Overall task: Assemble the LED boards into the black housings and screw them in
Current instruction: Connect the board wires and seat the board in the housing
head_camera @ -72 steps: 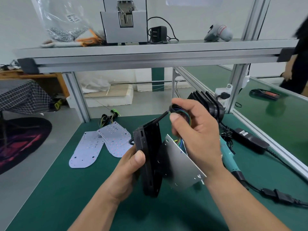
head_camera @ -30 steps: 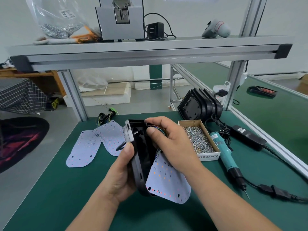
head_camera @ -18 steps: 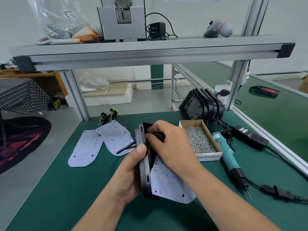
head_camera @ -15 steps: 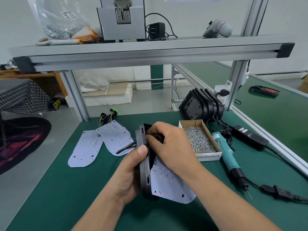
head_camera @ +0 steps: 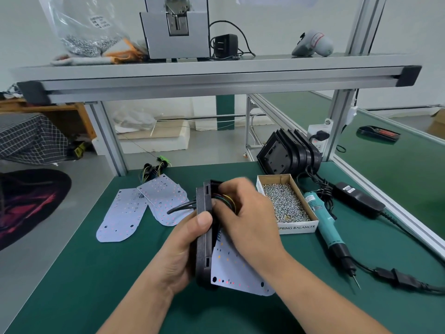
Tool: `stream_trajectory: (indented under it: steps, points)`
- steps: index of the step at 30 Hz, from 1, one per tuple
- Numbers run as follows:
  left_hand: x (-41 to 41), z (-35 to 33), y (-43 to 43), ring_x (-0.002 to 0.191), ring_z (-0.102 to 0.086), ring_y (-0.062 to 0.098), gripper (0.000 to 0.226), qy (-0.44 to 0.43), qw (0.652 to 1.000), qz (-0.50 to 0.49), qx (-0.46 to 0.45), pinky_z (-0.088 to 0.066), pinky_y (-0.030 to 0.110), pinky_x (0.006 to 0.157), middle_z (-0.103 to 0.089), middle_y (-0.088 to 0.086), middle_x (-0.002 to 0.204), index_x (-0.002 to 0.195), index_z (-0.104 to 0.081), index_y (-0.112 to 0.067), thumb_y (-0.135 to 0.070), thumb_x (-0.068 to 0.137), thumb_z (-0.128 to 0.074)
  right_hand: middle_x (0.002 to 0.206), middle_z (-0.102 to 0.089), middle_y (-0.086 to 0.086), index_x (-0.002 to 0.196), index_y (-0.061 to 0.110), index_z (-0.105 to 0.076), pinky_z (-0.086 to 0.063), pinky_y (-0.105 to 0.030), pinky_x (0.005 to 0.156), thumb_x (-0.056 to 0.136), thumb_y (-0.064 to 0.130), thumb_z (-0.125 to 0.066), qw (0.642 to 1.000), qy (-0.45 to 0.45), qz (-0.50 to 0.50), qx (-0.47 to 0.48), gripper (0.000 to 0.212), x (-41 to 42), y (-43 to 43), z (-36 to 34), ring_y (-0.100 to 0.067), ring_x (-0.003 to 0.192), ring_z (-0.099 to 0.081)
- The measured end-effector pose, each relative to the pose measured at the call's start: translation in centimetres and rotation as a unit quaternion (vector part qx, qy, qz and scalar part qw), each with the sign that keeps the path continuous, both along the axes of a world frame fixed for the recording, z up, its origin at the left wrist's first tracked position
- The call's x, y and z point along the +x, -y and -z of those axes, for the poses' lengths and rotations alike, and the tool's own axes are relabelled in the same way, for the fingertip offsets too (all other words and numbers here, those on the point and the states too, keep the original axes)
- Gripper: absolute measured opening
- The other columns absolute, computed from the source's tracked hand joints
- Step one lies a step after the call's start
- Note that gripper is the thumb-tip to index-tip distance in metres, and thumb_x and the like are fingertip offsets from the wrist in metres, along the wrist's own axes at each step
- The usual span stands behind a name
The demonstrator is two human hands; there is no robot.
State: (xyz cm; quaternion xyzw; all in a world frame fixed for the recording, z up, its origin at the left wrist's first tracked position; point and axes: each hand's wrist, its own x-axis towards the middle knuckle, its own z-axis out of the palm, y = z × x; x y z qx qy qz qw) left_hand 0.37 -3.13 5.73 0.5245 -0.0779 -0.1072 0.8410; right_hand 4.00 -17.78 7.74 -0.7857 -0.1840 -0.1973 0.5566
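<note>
Two hands meet over the near middle of the green counter (head_camera: pixel 72 285). Left hand (head_camera: pixel 183 251) grips a black housing (head_camera: pixel 204 237) stood on edge, long side running near-to-far, thumb pressed on its upper rim, fingers wrapped behind it out of sight. Right hand (head_camera: pixel 248 220) sits tight against the housing's right, open face, fingers curled into the far end of the cavity round a loop of coloured wires (head_camera: pixel 227 201); fingertips blurred, exact pinch hard to tell. LED board (head_camera: pixel 236 268) hangs below the right hand, tilted, its left edge touching the housing's near end, not seated flat. Black cable (head_camera: pixel 180 208) sticks out of the housing's left side.

Spare LED boards (head_camera: pixel 122 215) lie flat and overlapping on the left, apart from both hands. Screw box (head_camera: pixel 286 206) just right of the right hand, full of screws. Electric screwdriver (head_camera: pixel 325 225) lies right of the box, tip pointing near. Stack of black housings (head_camera: pixel 289 155) leans at the far right by the frame post. Power adapter (head_camera: pixel 356 201) further right.
</note>
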Motion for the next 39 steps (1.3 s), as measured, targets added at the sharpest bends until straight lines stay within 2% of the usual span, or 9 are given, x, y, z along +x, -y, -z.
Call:
stream_trajectory:
  steps: [4, 8, 14, 23, 28, 31, 35, 37, 39]
  points:
    - [0.0, 0.0, -0.1, 0.114, -0.074, 0.031, 0.069, 0.001, 1.000, -0.005, 0.003, -0.061, 0.040, 0.091, -0.075, 0.017, 0.124, 0.123, -0.077, -0.016, -0.055, 0.069, -0.094, 0.089, -0.075, 0.019, 0.097, 0.028, -0.073, -0.051, -0.016, 0.073, 0.092, 0.021, -0.078, 0.998, -0.031, -0.020, 0.046, 0.010, -0.2, -0.1, 0.0, -0.005, 0.084, -0.071]
    - [0.0, -0.2, 0.0, 0.111, -0.074, 0.031, 0.062, 0.008, 1.000, -0.001, 0.011, -0.060, 0.037, 0.086, -0.076, 0.015, 0.120, 0.124, -0.075, -0.015, -0.052, 0.077, -0.089, 0.096, -0.079, 0.016, 0.101, 0.025, -0.081, -0.057, -0.026, 0.081, 0.095, 0.014, -0.073, 0.994, -0.046, -0.077, 0.066, 0.015, -0.4, 0.0, -0.1, -0.009, 0.093, -0.074]
    - [0.0, -0.1, -0.1, 0.114, -0.073, 0.035, 0.065, 0.011, 1.000, 0.002, 0.007, -0.060, 0.040, 0.088, -0.074, 0.019, 0.124, 0.128, -0.072, -0.013, -0.052, 0.078, -0.089, 0.104, -0.080, 0.012, 0.105, 0.024, -0.082, -0.055, -0.023, 0.088, 0.097, 0.008, -0.070, 0.986, -0.076, -0.133, 0.062, 0.021, 0.1, 0.5, -0.6, -0.009, 0.102, -0.074]
    - [0.2, 0.1, -0.1, 0.119, -0.068, 0.040, 0.076, 0.032, 0.999, 0.011, 0.004, -0.058, 0.045, 0.095, -0.070, 0.023, 0.128, 0.132, -0.068, -0.009, -0.054, 0.075, -0.090, 0.085, -0.077, 0.009, 0.090, 0.025, -0.077, -0.053, -0.023, 0.073, 0.093, 0.014, -0.076, 0.987, -0.059, -0.075, 0.128, 0.011, -0.6, 0.2, -0.1, -0.007, 0.079, -0.070]
    - [0.1, 0.0, 0.0, 0.123, -0.066, 0.047, 0.075, 0.052, 0.998, 0.023, 0.015, -0.057, 0.050, 0.097, -0.067, 0.030, 0.132, 0.135, -0.065, -0.005, -0.052, 0.081, -0.086, 0.090, -0.074, 0.009, 0.089, 0.036, -0.076, -0.050, -0.021, 0.075, 0.094, 0.018, -0.068, 0.992, -0.027, -0.103, 0.068, 0.020, -0.9, 0.5, -0.5, -0.011, 0.084, -0.068]
    - [0.2, 0.0, 0.0, 0.119, -0.067, 0.047, 0.079, 0.029, 0.999, 0.018, 0.013, -0.057, 0.050, 0.096, -0.068, 0.031, 0.130, 0.131, -0.065, -0.003, -0.054, 0.076, -0.090, 0.097, -0.069, 0.005, 0.092, 0.042, -0.073, -0.050, -0.023, 0.080, 0.095, 0.025, -0.061, 0.989, -0.053, -0.137, 0.023, 0.021, -0.8, 0.4, -0.6, -0.013, 0.093, -0.065]
    - [0.3, 0.1, -0.1, 0.117, -0.070, 0.039, 0.077, 0.008, 1.000, 0.026, -0.007, -0.059, 0.044, 0.093, -0.070, 0.026, 0.128, 0.128, -0.070, -0.006, -0.055, 0.072, -0.092, 0.105, -0.065, -0.002, 0.106, 0.026, -0.076, -0.050, -0.031, 0.091, 0.103, 0.019, -0.059, 0.983, -0.064, -0.166, -0.040, 0.018, -0.1, 1.3, -0.2, -0.016, 0.106, -0.062]
    - [0.2, 0.2, 0.0, 0.119, -0.070, 0.038, 0.079, -0.002, 0.999, 0.038, -0.009, -0.059, 0.043, 0.094, -0.069, 0.027, 0.133, 0.128, -0.072, -0.009, -0.056, 0.069, -0.094, 0.102, -0.072, 0.005, 0.108, 0.026, -0.079, -0.051, -0.028, 0.088, 0.103, 0.015, -0.065, 0.984, -0.086, -0.153, 0.019, 0.019, -0.1, 1.4, 0.1, -0.010, 0.104, -0.067]
    - [0.1, 0.2, 0.1, 0.118, -0.072, 0.035, 0.076, -0.013, 0.999, 0.039, -0.005, -0.060, 0.040, 0.092, -0.071, 0.024, 0.132, 0.124, -0.076, -0.013, -0.058, 0.065, -0.095, 0.090, -0.075, 0.010, 0.103, 0.026, -0.081, -0.051, -0.022, 0.078, 0.099, 0.015, -0.073, 0.983, -0.097, -0.129, 0.088, 0.014, -0.3, 1.1, 0.6, -0.004, 0.086, -0.069]
